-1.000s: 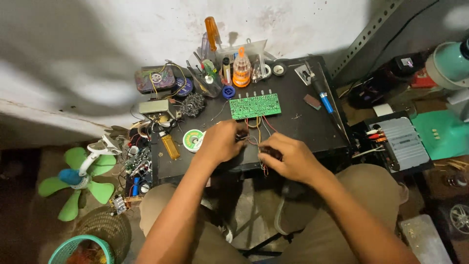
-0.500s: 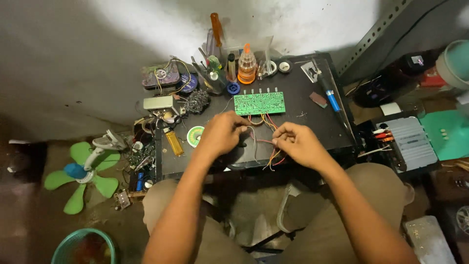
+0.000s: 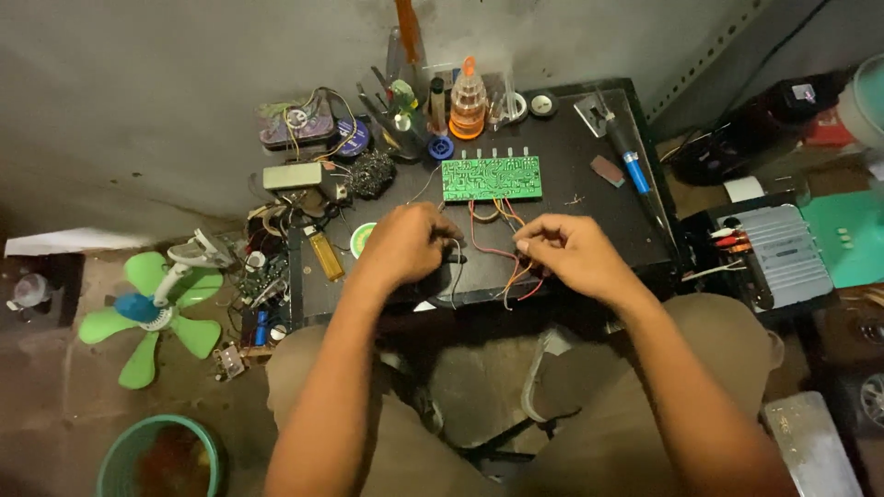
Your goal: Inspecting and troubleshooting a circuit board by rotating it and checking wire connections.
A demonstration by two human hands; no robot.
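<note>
A green circuit board (image 3: 492, 178) lies on a small black table (image 3: 608, 212), with red, orange and black wires (image 3: 502, 239) trailing from its near edge toward me. My left hand (image 3: 405, 244) is closed around a dark object at the table's front, too hidden to name. My right hand (image 3: 562, 253) pinches the orange and red wires just right of the left hand. Both hands rest near the table's front edge, a little apart.
An orange-capped bottle (image 3: 467, 101), tools, a wire-wool ball (image 3: 370, 173), a yellow lighter (image 3: 325, 255) and a blue-handled soldering iron (image 3: 629, 156) crowd the table. A green fan (image 3: 147, 308) and bucket (image 3: 157, 456) sit on the floor left; a grey amplifier (image 3: 778, 253) stands right.
My hands have drawn apart: the right hand moved right along the wires, which were bunched between both hands a second ago. The view also shifted slightly.
</note>
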